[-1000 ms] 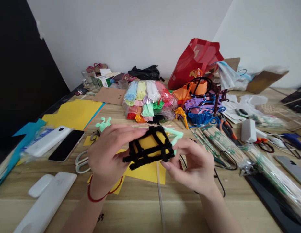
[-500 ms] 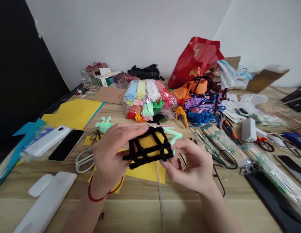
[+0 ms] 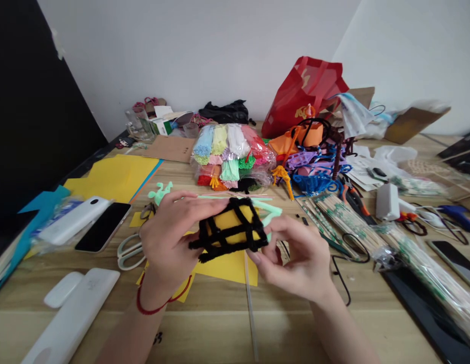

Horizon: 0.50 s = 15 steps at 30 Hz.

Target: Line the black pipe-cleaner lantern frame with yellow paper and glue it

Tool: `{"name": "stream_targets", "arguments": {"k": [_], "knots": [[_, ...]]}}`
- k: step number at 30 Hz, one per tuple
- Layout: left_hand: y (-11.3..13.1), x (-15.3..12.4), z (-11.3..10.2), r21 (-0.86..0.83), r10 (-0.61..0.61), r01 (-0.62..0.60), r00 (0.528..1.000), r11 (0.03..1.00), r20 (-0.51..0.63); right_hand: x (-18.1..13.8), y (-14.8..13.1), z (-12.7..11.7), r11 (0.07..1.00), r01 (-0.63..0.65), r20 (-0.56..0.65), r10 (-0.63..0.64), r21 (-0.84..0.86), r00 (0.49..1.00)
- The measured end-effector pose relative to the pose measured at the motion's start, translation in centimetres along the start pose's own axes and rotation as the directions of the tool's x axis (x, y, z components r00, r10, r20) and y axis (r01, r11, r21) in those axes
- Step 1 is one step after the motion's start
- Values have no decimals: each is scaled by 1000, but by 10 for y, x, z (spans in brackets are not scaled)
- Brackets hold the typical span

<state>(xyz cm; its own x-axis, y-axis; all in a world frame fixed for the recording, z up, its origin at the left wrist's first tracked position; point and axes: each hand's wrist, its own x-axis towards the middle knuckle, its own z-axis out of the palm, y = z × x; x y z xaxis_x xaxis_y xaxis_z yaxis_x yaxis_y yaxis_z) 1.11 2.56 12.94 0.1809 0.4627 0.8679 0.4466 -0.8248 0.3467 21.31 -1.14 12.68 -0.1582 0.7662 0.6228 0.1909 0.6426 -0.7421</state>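
Between my hands, above the table, is a small lantern-like frame of fuzzy black pipe cleaners with yellow paper inside. My left hand grips its left end, the fingers over the top. The fingertips of my right hand pinch the frame's right lower corner. A mint green pipe cleaner sticks out beside that corner, partly hidden by my right fingers. Beneath lie sheets of yellow paper on the wooden table. A mint green pipe-cleaner figure lies behind my left hand, and grey-handled scissors lie left of it.
Bagged bundles of coloured pipe cleaners sit at the back centre. Finished-looking orange, purple and blue pieces pile up beside a red bag. Pliers and packs of sticks lie right, a phone left.
The black frame and both hands have shifted very slightly left in the picture. My grip on it looks the same.
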Motion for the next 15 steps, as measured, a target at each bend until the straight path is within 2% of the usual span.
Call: {"name": "stream_targets", "arguments": {"k": [15], "knots": [[0,4,0,43,11,-12,1000,999,20,0,1,0,1000,-11,-5,11,-9,1000]]}}
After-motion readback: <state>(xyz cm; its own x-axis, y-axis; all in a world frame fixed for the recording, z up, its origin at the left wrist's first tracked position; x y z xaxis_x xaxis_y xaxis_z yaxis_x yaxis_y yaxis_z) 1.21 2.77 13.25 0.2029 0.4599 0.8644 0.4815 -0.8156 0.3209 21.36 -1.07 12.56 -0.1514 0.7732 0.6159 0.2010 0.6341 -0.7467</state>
